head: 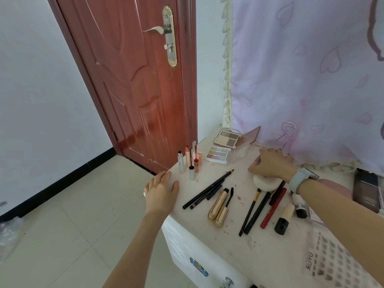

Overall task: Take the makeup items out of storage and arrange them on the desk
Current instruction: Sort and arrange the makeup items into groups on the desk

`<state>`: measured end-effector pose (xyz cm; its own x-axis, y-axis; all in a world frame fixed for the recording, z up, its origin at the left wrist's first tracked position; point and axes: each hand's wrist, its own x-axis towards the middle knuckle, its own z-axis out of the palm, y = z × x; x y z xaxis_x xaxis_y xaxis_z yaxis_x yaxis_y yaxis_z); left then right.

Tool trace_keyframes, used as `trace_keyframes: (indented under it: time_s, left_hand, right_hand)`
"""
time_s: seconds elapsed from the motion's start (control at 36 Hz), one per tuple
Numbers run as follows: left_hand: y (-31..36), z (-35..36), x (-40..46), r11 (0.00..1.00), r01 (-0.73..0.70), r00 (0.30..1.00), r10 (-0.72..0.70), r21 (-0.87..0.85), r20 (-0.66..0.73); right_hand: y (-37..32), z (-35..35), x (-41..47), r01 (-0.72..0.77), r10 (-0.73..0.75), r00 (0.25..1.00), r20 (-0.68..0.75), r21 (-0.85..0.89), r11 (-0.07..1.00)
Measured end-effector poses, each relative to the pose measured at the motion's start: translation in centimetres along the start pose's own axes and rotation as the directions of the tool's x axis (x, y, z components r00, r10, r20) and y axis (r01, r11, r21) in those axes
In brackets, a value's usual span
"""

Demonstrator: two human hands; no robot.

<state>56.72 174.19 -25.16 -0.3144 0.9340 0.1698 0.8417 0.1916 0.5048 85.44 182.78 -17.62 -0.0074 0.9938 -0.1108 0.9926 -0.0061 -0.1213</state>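
**Two hands on the desk, one over a pink item by the white puff**

Your right hand [272,164] is curled, palm down, over a small pink item [256,162] at the back of the desk [232,244]. Only a sliver of pink shows under the fingers, so I cannot tell whether you have it grasped or merely covered. The hand also overhangs a white puff [266,183] just in front of it. Your left hand [162,189] lies flat and relaxed on the desk's left edge, holding nothing; I judge it is bracing you while the right hand reaches.

Placement appears deliberate, grouped by kind. Slim tubes [190,161] stand upright at the left rear corner. Two open eyeshadow palettes [225,145] lie behind, near a clear plastic box [239,154]. Dark pencils [207,189] lie parallel and slanted at centre, beside a gold mascara [219,207] with its wand out. Brushes and a red pen [273,207] lie in a row to the right, then a small dark-capped bottle [284,220]. Judged from this, the arranging is well advanced.

The desk surface is white and marked with reddish smears and crumbs. A pink patterned curtain [311,80] hangs behind it, a red-brown door [133,80] stands to the left, and the floor is pale tile [62,225].
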Motion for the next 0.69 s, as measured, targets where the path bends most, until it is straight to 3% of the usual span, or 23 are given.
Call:
trace_keyframes:
  time_s: [0.11, 0.22, 0.31, 0.36, 0.42, 0.44, 0.5, 0.58, 0.69]
  left_hand:
    - [0.1, 0.0, 0.0, 1.0, 0.005, 1.0, -0.005, 0.008, -0.002]
    - [0.3, -0.1, -0.2, 0.996, 0.02, 0.999, -0.024, -0.089, -0.044]
    - [1.5, -0.8, -1.0, 0.958, -0.015, 0.973, -0.053, -0.287, -0.226]
    - [2.6, -1.6, -1.8, 0.939, -0.096, 0.917, -0.045, -0.33, -0.396]
    - [4.1, -2.8, -2.7, 0.909, -0.16, 0.904, -0.022, -0.386, -0.427]
    - [4.9, -3.6, -3.1, 0.876, -0.171, 0.931, -0.006, -0.451, -0.364]
    - [6.6, -5.3, -3.7, 0.799, -0.14, 0.99, 0.091, -0.585, -0.112]
    - [8.4, -6.9, -4.4, 0.718, -0.078, 0.925, 0.31, -0.692, 0.218]
    - [8.8, -7.5, -4.7, 0.652, -0.029, 0.893, 0.357, -0.757, 0.273]
  right_hand:
    - [0.9, -1.0, -0.8, 0.027, -0.008, 0.988, -0.154, 0.122, 0.992]
    - [1.5, -1.7, -2.5, 0.259, -0.118, 0.927, -0.357, 0.379, 0.889]
    - [0.3, -1.7, -4.8, 0.462, -0.194, 0.844, -0.5, 0.495, 0.736]
    - [-0.7, -1.5, -6.1, 0.551, -0.26, 0.802, -0.538, 0.498, 0.669]
    - [-1.9, -1.4, -7.3, 0.609, -0.326, 0.773, -0.544, 0.491, 0.624]
    - [-2.6, -1.3, -7.9, 0.636, -0.367, 0.757, -0.54, 0.481, 0.604]
    - [-3.8, -0.8, -8.8, 0.677, -0.451, 0.731, -0.513, 0.455, 0.579]
    - [-5.3, 0.1, -9.4, 0.711, -0.51, 0.7, -0.5, 0.419, 0.565]
    - [-6.1, 0.5, -9.8, 0.734, -0.534, 0.677, -0.507, 0.41, 0.541]
